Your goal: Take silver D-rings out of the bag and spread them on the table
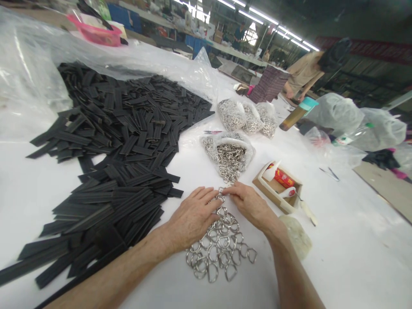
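Observation:
A loose pile of silvery metal D-rings (223,242) lies on the white tabletop. My left hand (196,214) rests over the left side of this pile, its fingers stretched out across the rings. At the pile's far end, my right hand (246,201) has bent fingers, with the fingertips closed at a metal D-ring (221,190); its thumb is mostly hidden. Just beyond both hands, an opened clear plastic bag (249,150) spills more D-rings towards them. Black flat strips (128,128) form a large heap to the left of my left hand.
Filled bags of rings (230,115) stand farther back. To the right are a cardboard box (273,193) with a red-labelled tube, a translucent lump (296,236) and a turquoise-lidded bottle (299,113). A pink basket (96,34) sits back left. A co-worker (305,71) bends over the table.

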A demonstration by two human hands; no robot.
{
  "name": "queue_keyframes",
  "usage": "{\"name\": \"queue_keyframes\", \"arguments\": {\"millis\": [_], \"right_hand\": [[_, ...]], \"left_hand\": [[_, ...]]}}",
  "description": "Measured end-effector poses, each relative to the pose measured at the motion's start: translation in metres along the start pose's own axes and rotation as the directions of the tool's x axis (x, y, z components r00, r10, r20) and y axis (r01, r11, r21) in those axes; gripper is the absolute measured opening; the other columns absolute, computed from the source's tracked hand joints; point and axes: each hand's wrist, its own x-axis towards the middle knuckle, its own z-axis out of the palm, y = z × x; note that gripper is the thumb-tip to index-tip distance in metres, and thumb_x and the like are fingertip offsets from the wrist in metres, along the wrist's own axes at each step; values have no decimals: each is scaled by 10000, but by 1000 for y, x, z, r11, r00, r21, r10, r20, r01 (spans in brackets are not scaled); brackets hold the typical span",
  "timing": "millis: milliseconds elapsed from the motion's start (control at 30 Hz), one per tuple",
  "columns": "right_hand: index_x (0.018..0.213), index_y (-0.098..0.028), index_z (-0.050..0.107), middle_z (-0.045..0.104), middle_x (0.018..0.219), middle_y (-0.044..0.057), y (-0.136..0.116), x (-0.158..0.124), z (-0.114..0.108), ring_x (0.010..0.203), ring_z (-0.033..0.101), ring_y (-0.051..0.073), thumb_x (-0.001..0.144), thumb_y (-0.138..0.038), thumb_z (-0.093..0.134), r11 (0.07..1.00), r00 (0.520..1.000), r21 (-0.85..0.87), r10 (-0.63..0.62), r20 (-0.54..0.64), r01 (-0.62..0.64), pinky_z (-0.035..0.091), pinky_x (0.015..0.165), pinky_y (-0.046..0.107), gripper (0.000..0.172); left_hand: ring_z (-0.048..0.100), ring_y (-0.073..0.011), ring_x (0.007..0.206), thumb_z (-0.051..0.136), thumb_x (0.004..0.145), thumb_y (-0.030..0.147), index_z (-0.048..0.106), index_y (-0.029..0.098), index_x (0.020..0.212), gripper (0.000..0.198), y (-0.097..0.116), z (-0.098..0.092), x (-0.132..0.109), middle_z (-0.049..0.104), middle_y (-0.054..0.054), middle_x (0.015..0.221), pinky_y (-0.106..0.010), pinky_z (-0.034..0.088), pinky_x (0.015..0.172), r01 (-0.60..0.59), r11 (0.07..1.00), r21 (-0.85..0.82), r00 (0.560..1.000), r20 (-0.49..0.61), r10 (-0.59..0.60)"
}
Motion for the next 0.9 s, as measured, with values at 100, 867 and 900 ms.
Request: {"name": "queue_keyframes", "arguments": {"millis": [100,867,900], "right_hand": [[1104,-241,627,632,1122,17,3,-4,-7,1046,550,155,848,-124,450,990,993,137,0,116,-16,392,935,306,332],[1017,-197,656,670,1005,63,19,6,-1,935,592,207,807,-155,482,979,970,128,180,-163,-160,425,851,348,276],[1014,-198,656,669,1001,65,19,7,0,927,592,209,800,-151,487,980,969,118,181,-169,-163,424,844,348,277]], "left_hand": [[432,-232,1191,488,869,228,521,180,1085,223,0,0,0,487,-97,1283,-427,303,1027,-6,1000,-13,1000,-1,6],[411,-204,1221,522,871,274,499,180,1145,290,2,-2,-1,520,-43,1292,-410,202,1073,-18,1000,-5,998,61,18],[411,-201,1221,523,870,271,500,180,1143,289,2,-2,-1,519,-42,1293,-410,201,1074,-15,1000,-9,998,61,16]]}}
